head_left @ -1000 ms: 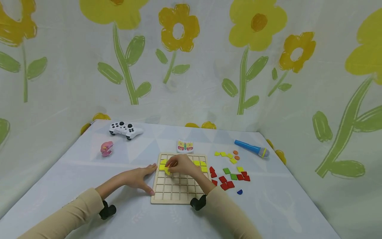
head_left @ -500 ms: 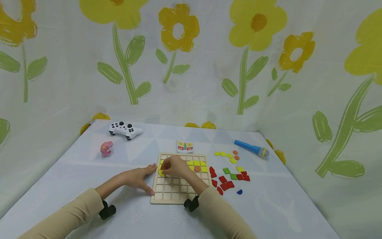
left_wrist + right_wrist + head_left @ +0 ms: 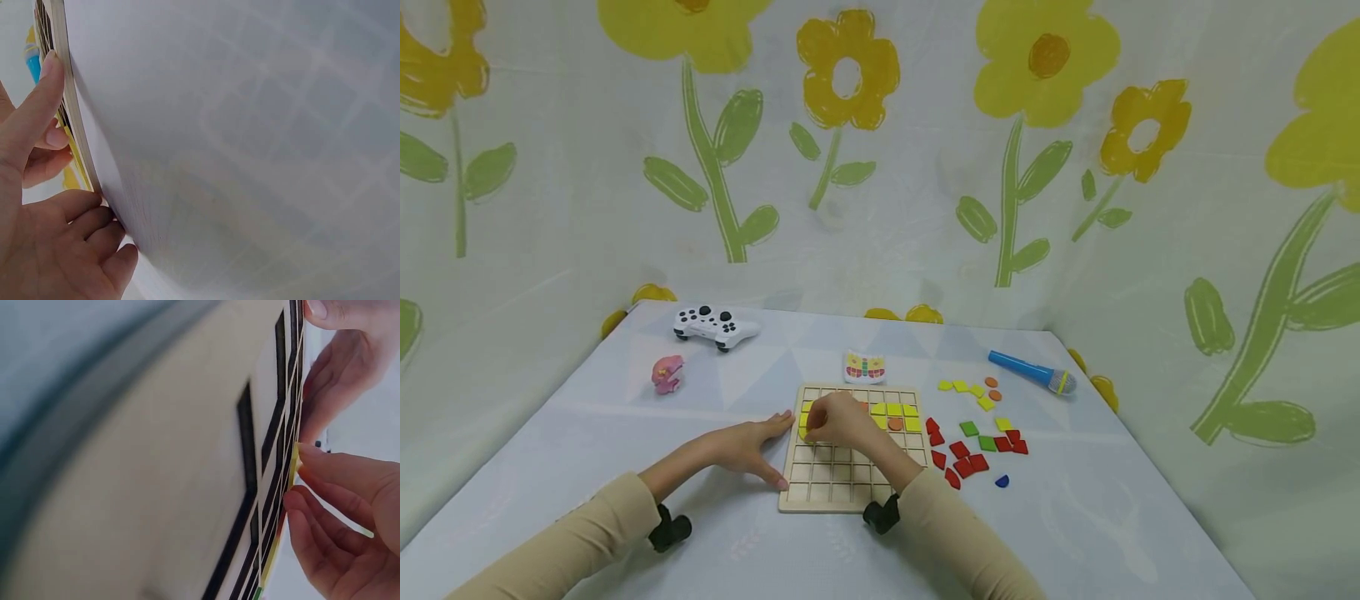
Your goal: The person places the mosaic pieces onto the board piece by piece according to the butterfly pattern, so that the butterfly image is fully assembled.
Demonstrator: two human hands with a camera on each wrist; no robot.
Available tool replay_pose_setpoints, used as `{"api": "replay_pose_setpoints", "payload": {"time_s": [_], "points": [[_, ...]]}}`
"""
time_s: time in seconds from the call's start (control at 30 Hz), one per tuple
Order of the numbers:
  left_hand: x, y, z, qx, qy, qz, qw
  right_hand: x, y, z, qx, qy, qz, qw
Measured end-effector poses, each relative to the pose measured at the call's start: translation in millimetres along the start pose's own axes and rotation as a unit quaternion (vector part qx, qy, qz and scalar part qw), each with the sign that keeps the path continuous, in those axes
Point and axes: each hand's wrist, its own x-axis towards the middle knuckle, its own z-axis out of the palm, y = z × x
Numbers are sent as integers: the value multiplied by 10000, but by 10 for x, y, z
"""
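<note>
Right hand (image 3: 841, 419): fingertips drawn together, pinching a yellow tile (image 3: 803, 434) at the left side of the board (image 3: 842, 492). Left hand (image 3: 748, 448): spread, grasping nothing, thumb and fingertips touching the board's left edge. Orange disc (image 3: 895, 424) among yellow tiles, upper rows. Tabletop (image 3: 1075, 533): card (image 3: 865, 368) behind board; red tiles (image 3: 978, 463), microphone (image 3: 1033, 373) right; controller (image 3: 715, 327) far left.

plain beige long sleeves (image 3: 568, 533), cuffs (image 3: 638, 502) banded; stubby black camera (image 3: 672, 530) at each wrist; fingers (image 3: 340, 467) bare.
</note>
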Motion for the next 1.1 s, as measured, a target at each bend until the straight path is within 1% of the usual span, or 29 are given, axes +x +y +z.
{"api": "replay_pose_setpoints", "payload": {"time_s": [0.17, 0.23, 0.33, 0.43, 0.53, 0.63, 0.8, 0.93, 1.1], "points": [[-1, 2, -4, 17, -12, 2, 10000, -41, 77, -43, -33, 110, -173, 9998], [-1, 5, -7, 48, 11, 17, 10000, -72, 124, -74, -38, 179, -172, 9997], [4, 8, -8, 64, 20, -5, 10000, -139, 202, -145, -18, 242, -44, 9997], [16, 13, -6, 77, 21, -106, 9999, -216, 311, -222, -42, 320, 85, 9994], [25, 17, 1, 100, 26, -205, 9997, -306, 443, -311, -12, 410, 186, 9990], [28, 18, 9, 104, 23, -200, 9997, -405, 606, -406, 6, 522, 222, 9984], [34, 17, 20, 138, 20, -212, 9997, -589, 878, -575, -138, 710, 492, 9962], [44, 11, 21, 171, 45, -261, 9995, -753, 1056, -736, -270, 842, 939, 9917], [44, -1, 24, 185, 69, -265, 9995, -948, 1306, -940, -498, 946, 1252, 9864]]}}
